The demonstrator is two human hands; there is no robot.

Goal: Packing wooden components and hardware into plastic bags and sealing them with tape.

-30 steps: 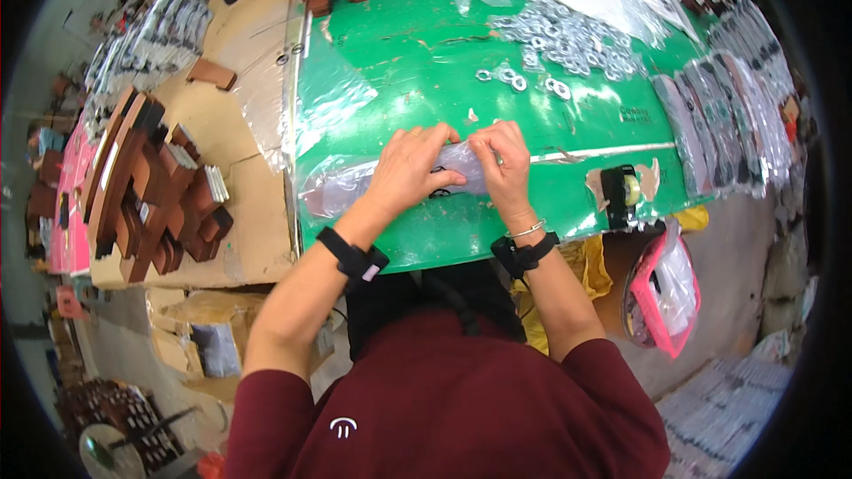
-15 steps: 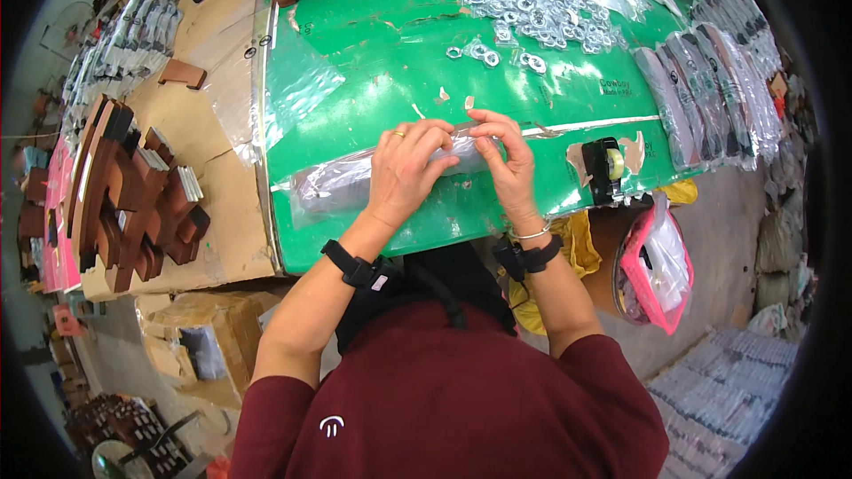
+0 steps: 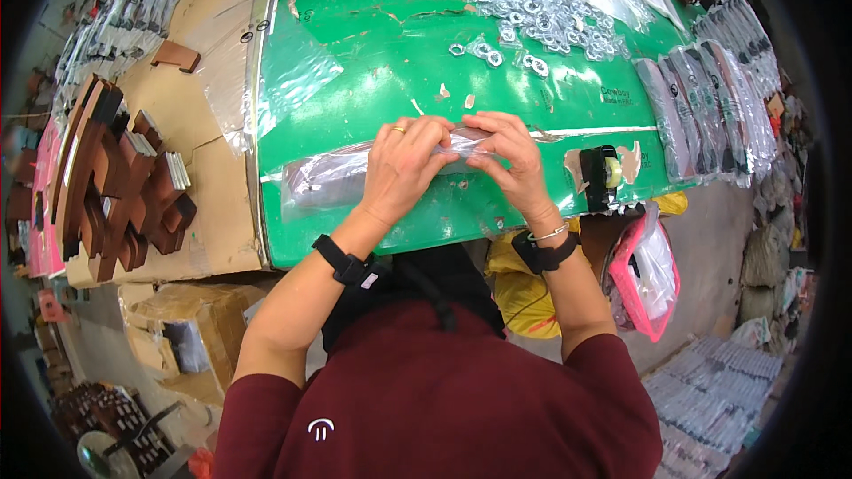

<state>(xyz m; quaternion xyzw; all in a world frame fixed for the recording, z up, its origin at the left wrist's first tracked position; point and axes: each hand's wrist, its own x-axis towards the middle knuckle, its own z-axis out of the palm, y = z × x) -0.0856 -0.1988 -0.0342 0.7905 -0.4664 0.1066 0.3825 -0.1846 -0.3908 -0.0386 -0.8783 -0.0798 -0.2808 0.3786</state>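
A long, clear plastic bag (image 3: pixel 328 179) with a greyish-brown piece inside lies along the near edge of the green table. My left hand (image 3: pixel 404 164) rests over its right part, fingers bent and pinching the plastic. Close beside it, my right hand (image 3: pixel 515 160) pinches the bag's right end between thumb and fingers. Fingertips of both hands almost meet over the crumpled film. To the right of my right hand stands a black tape dispenser (image 3: pixel 596 179) with a roll of yellowish tape.
Small clear packets of metal rings (image 3: pixel 555 22) lie at the far side. Filled plastic bags (image 3: pixel 701 106) are stacked at right. Brown wooden parts (image 3: pixel 124 186) pile on cardboard at left, beside flat empty bags (image 3: pixel 293 80). A pink basket (image 3: pixel 655 279) stands below the table edge.
My right hand's fingers have come down and curled in toward my left hand, onto the bag's end. The left hand stays on the bag. The whole view has shifted slightly.
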